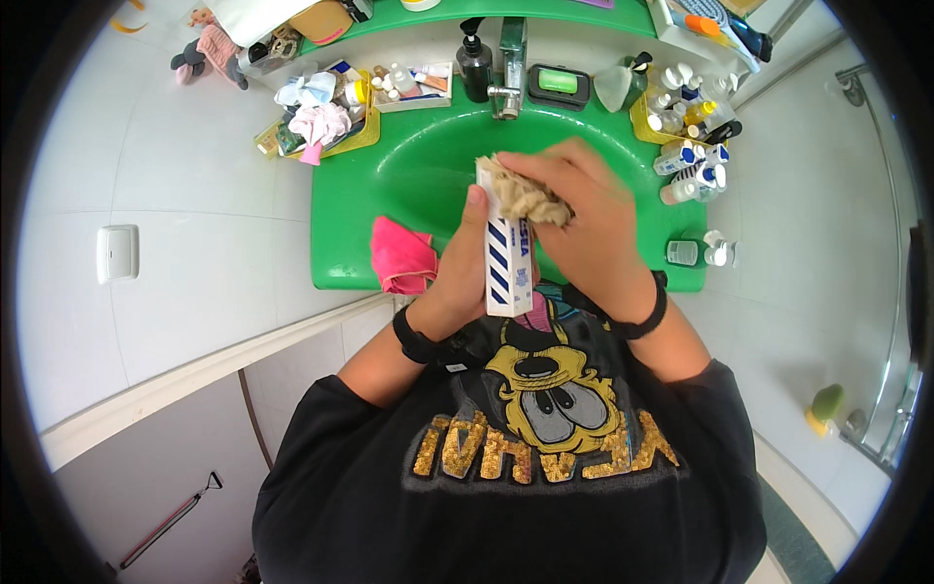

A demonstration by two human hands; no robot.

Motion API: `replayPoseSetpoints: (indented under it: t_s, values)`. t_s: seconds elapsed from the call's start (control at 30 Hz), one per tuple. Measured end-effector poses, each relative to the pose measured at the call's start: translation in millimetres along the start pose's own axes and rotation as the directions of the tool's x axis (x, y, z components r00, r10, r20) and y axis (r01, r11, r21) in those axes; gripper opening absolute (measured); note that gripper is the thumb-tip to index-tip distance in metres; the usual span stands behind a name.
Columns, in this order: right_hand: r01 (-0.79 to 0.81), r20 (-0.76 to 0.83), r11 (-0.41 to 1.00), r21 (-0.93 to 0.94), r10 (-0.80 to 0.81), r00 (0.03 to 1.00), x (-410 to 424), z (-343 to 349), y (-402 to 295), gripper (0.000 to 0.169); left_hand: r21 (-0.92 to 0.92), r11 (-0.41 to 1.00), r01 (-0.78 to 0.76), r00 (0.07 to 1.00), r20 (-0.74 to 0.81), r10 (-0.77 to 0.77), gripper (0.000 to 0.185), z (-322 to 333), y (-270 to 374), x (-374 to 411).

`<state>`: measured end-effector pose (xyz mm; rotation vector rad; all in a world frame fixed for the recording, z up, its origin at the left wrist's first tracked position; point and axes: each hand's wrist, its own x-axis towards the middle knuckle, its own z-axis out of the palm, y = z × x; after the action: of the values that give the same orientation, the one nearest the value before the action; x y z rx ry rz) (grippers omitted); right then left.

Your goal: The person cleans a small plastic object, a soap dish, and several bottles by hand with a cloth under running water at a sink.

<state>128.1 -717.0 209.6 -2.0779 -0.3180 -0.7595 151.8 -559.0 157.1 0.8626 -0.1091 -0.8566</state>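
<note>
My left hand (461, 270) grips a tall white carton (506, 270) with dark blue diagonal stripes and printed writing, its thumb lying along the left side. Bunched in my right hand (595, 212) is a beige cloth (531, 198), pressed against the carton's upper end and covering part of it. Both hands are over the front of a green washbasin (423, 171). Close to my left hand, a folded pink cloth (403, 257) lies on the basin's front left rim.
Behind the basin stand a faucet (507, 98), a black pump bottle (475, 66) and a green soap bar (558, 80) in a black dish. Yellow baskets (371, 130) and several bottles (697, 175) crowd both sides. A green shelf (481, 23) spans the back.
</note>
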Motion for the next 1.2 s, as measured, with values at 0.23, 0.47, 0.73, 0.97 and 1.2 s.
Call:
replayPoseSetpoints:
  t_s: [0.23,0.47,0.73,0.97,1.2]
  values:
    - [0.183,0.146,0.980,0.082,-0.193,0.970,-21.9,8.2,-1.3,0.053,-0.030,0.988,-0.150,0.976,-0.161,0.143,0.064,17.4,33.3,6.1]
    - [0.156,0.179,0.976,0.152,-0.182,0.967,-46.9,8.1,3.7,0.049,0.017,0.991,-0.131,0.990,-0.041,0.132,0.055,-22.2,23.8,14.1]
    - [0.027,-0.183,0.997,-0.077,-0.040,0.982,2.9,-11.9,14.6,0.052,0.070,0.990,-0.120,0.991,0.063,0.115,0.057,10.2,13.6,11.8]
    - [0.102,-0.096,0.995,0.011,-0.100,0.990,0.2,-0.5,7.9,0.056,-0.037,0.996,-0.079,0.944,0.317,0.087,0.066,-18.1,21.6,14.8]
    - [0.212,-0.137,0.971,-0.110,-0.226,0.964,3.5,-4.5,5.0,0.057,0.211,0.952,-0.222,0.974,0.093,0.207,0.060,13.4,38.1,-2.1]
